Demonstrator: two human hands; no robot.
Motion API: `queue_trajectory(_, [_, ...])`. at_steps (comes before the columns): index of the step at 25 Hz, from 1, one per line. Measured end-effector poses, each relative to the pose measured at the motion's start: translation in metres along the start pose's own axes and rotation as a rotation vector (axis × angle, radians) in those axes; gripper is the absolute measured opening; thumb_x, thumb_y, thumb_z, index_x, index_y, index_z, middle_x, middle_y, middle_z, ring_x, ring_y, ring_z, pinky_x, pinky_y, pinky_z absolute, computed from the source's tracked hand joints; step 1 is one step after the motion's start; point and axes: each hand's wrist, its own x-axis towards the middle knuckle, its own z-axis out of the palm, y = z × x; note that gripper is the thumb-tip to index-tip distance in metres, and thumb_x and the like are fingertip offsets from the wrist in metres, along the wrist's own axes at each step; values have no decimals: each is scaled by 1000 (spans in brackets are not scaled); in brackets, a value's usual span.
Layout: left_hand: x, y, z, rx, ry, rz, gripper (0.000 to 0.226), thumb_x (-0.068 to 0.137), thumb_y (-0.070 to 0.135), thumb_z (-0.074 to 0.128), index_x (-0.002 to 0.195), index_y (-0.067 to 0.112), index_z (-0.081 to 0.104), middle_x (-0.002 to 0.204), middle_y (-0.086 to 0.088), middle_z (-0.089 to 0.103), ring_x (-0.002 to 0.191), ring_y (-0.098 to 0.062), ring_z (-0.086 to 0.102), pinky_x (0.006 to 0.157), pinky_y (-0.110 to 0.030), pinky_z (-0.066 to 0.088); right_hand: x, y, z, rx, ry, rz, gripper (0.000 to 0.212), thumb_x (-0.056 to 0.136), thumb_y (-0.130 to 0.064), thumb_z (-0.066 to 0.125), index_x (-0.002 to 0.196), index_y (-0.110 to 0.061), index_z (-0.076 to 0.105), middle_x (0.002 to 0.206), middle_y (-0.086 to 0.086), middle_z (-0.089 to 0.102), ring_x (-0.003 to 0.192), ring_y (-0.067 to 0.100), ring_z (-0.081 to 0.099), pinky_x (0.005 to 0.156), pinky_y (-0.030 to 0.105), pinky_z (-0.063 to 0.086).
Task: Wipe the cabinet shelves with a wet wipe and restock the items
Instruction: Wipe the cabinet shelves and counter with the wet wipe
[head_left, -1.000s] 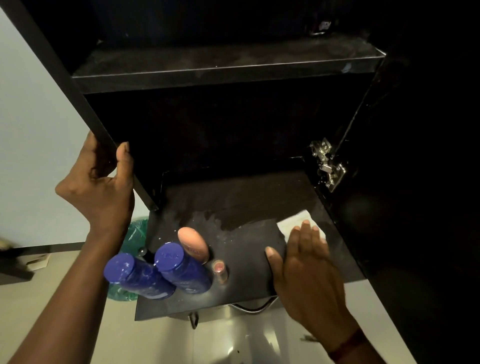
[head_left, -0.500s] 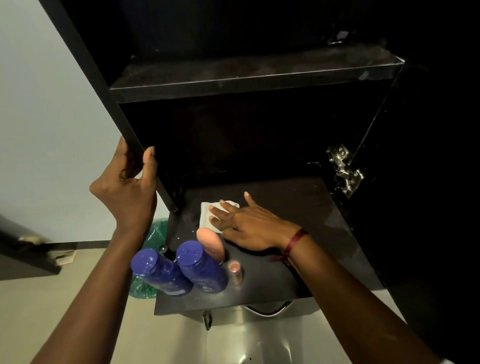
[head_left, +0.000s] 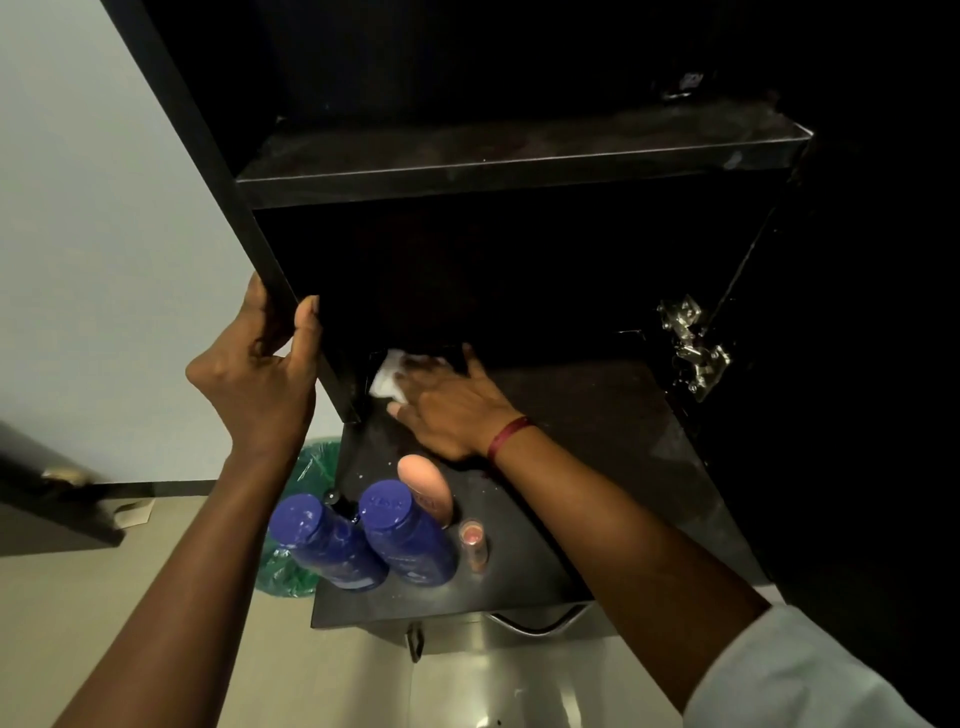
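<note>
My right hand (head_left: 449, 402) lies flat on a white wet wipe (head_left: 387, 376), pressing it onto the back left corner of the black lower shelf (head_left: 597, 441). My left hand (head_left: 257, 374) grips the front edge of the cabinet's left side panel (head_left: 228, 187). At the shelf's front left stand two blue bottles (head_left: 324, 540) (head_left: 408, 535), a peach-coloured bottle (head_left: 426, 486) and a small pink lipstick tube (head_left: 474, 543). The dusty upper shelf (head_left: 519, 156) holds nothing that I can see.
A metal hinge (head_left: 693, 345) is fixed on the cabinet's right wall. Below the shelf hang a steel box with a handle (head_left: 530, 626) and a white basin (head_left: 493, 696). A green bin bag (head_left: 304, 470) sits on the floor at the left. A dark door (head_left: 47, 499) stands at far left.
My right hand has swept the wipe from the shelf's front right to its back left corner. My left hand keeps its grip on the side panel.
</note>
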Motion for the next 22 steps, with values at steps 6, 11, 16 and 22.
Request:
queue_trajectory(6, [-1,-4,2,-23,2,4,36,96,31,62,116,2,68,78,-14,73,73,-21,70,71,-9,39,-39,58,1,-73,119,359,47,98,-46,31,141,-30,40,153,5,31,140,30,28,113,60,13])
queue_trajectory(11, [-1,-3,3,-47,9,-1,33,96,30,61,114,3,69,75,-15,71,68,-20,66,68,-10,39,-80,102,-15,74,111,785,58,102,-45,23,147,-10,32,149,25,32,139,40,26,115,47,24])
queue_trajectory(16, [-1,-3,1,-59,1,-8,33,97,32,60,112,4,69,75,-14,71,70,-22,68,69,-12,39,-62,90,-27,3,96,776,43,103,-31,24,141,-25,44,129,22,56,124,44,45,106,54,34])
queue_trajectory(22, [-1,-6,1,-22,1,-21,35,96,34,60,108,3,70,69,-16,69,63,-25,65,66,-9,35,-69,82,-16,-97,107,824,52,101,-44,28,121,-12,64,126,22,55,122,42,46,99,50,42])
